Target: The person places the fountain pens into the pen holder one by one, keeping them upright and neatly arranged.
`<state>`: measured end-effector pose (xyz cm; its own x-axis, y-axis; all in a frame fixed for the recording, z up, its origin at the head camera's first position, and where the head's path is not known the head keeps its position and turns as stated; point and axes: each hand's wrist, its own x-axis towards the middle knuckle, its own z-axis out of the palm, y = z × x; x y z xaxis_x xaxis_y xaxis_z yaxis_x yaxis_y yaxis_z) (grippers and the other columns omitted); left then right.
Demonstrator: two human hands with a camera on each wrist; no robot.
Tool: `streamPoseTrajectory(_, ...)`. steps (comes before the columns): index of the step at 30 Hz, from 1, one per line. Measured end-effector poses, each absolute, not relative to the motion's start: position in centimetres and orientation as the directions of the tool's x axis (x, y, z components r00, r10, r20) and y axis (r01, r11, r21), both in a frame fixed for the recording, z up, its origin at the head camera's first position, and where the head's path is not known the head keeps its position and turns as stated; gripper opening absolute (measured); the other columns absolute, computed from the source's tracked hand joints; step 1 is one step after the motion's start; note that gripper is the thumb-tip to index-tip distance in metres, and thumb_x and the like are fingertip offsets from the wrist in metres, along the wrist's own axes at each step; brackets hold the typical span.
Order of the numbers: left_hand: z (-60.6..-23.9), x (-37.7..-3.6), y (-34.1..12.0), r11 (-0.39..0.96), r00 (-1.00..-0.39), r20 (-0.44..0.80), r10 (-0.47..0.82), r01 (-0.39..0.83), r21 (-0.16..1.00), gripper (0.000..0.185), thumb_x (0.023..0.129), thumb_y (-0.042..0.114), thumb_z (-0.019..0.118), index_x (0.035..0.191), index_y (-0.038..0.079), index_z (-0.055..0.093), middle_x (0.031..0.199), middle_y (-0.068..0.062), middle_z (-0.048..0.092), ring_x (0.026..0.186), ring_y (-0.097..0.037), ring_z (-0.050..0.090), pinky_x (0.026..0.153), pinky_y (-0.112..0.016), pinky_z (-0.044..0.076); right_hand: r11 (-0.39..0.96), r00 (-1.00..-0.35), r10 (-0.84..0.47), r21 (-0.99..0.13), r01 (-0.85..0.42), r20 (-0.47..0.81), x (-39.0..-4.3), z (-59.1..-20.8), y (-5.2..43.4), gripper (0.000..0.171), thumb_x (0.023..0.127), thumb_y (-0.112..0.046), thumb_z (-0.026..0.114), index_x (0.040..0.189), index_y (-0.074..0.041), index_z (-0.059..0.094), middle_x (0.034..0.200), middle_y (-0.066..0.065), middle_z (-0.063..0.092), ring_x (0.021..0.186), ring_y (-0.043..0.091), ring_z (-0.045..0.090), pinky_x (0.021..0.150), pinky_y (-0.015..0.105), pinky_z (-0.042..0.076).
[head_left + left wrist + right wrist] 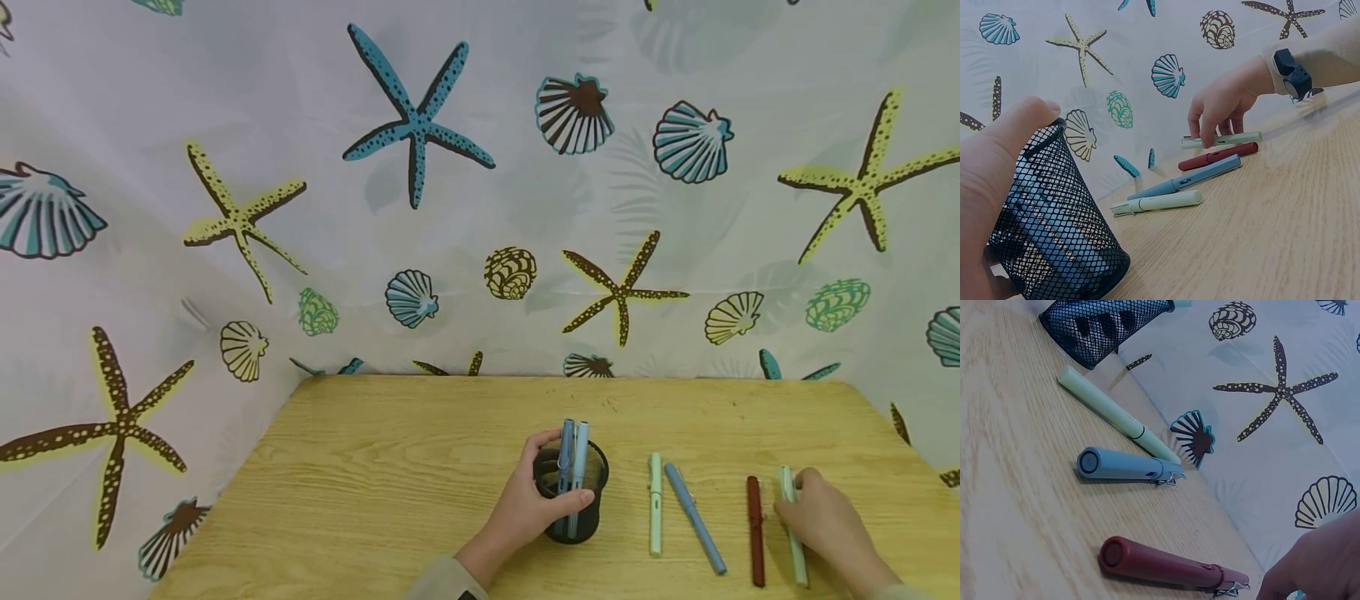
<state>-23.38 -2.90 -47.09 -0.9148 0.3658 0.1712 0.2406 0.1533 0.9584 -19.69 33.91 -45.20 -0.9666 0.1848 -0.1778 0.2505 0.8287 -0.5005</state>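
Observation:
My left hand (525, 504) grips a black mesh pen cup (581, 525) near the table's front middle, thumb on its near rim. Two blue pens (572, 454) stand in the cup. To its right lie a light green pen (655, 504), a blue pen (695, 517), a dark red pen (755, 529) and a pale green pen (795, 554). My right hand (821, 517) pinches the far end of the pale green pen (1235, 139), which still rests on the wood. In the left wrist view the cup (1054, 231) fills the lower left, and my right hand (1222, 109) bends over the pens.
The wooden table (390, 467) has bare wood to the left of the cup and behind the pens. A seashell and starfish curtain (480, 208) closes off the back and left sides. The table's right edge is close to my right hand.

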Motion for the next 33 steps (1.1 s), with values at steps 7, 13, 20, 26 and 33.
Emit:
streamPoseTrajectory(7, -47.2, -23.3, -2.8, 0.150, -0.915, 0.168, 0.367, 0.237, 0.960, 0.070, 0.080, 0.033, 0.072, 0.136, 0.041, 0.031, 0.130, -0.004, 0.040, 0.110, -0.023, 0.047, 0.079, -0.043, 0.046, 0.802, -0.969, 0.213, -0.545, 0.245, -0.122, -19.1, -44.7, 33.5, 0.048, 0.088, -0.014, 0.053, 0.115, 0.021, 0.035, 0.077, 0.018, 0.056, 0.062, 0.021, 0.050, 0.052, 0.033, 0.042)
streamPoseTrajectory(13, -47.2, -23.4, -2.9, 0.138, -0.914, 0.161, 0.372, 0.226, 0.964, 0.070, 0.080, 0.035, 0.073, 0.136, 0.042, 0.031, 0.129, -0.004, 0.040, 0.109, -0.023, 0.047, 0.079, -0.042, 0.046, 0.781, -0.973, 0.223, -0.585, 0.218, -0.065, -19.1, -44.3, 33.1, 0.054, 0.090, -0.019, 0.053, 0.121, 0.020, 0.032, 0.082, 0.023, 0.059, 0.062, 0.021, 0.056, 0.052, 0.034, 0.045)
streamPoseTrajectory(20, -47.1, -23.3, -2.9, 0.130, -0.913, 0.163, 0.374, 0.226, 0.965, 0.070, 0.080, 0.033, 0.073, 0.136, 0.041, 0.031, 0.129, -0.004, 0.040, 0.109, -0.023, 0.047, 0.079, -0.042, 0.047, 0.760, -0.976, 0.218, -0.623, 0.185, -0.024, -18.8, -43.7, 32.3, 0.055, 0.091, -0.023, 0.052, 0.126, 0.015, 0.032, 0.089, 0.024, 0.060, 0.065, 0.021, 0.058, 0.053, 0.035, 0.046)
streamPoseTrajectory(26, -47.2, -23.2, -2.9, 0.112, -0.910, 0.167, 0.379, 0.225, 0.968, 0.069, 0.081, 0.030, 0.072, 0.136, 0.039, 0.031, 0.128, -0.002, 0.042, 0.110, -0.022, 0.047, 0.081, -0.041, 0.045, 0.737, -0.974, 0.223, -0.661, 0.138, 0.045, -18.4, -43.5, 31.4, 0.053, 0.092, -0.024, 0.052, 0.128, 0.011, 0.034, 0.089, 0.021, 0.060, 0.062, 0.019, 0.058, 0.051, 0.033, 0.048)
streamPoseTrajectory(33, -47.2, -23.4, -2.8, 0.114, -0.910, 0.168, 0.378, 0.226, 0.967, 0.069, 0.081, 0.030, 0.072, 0.136, 0.040, 0.031, 0.128, -0.003, 0.042, 0.110, -0.022, 0.047, 0.081, -0.041, 0.046, 0.651, -0.966, 0.253, -0.749, 0.123, 0.062, -18.2, -42.9, 30.0, 0.056, 0.093, -0.029, 0.052, 0.133, 0.005, 0.033, 0.094, 0.019, 0.057, 0.062, 0.019, 0.059, 0.052, 0.034, 0.052)
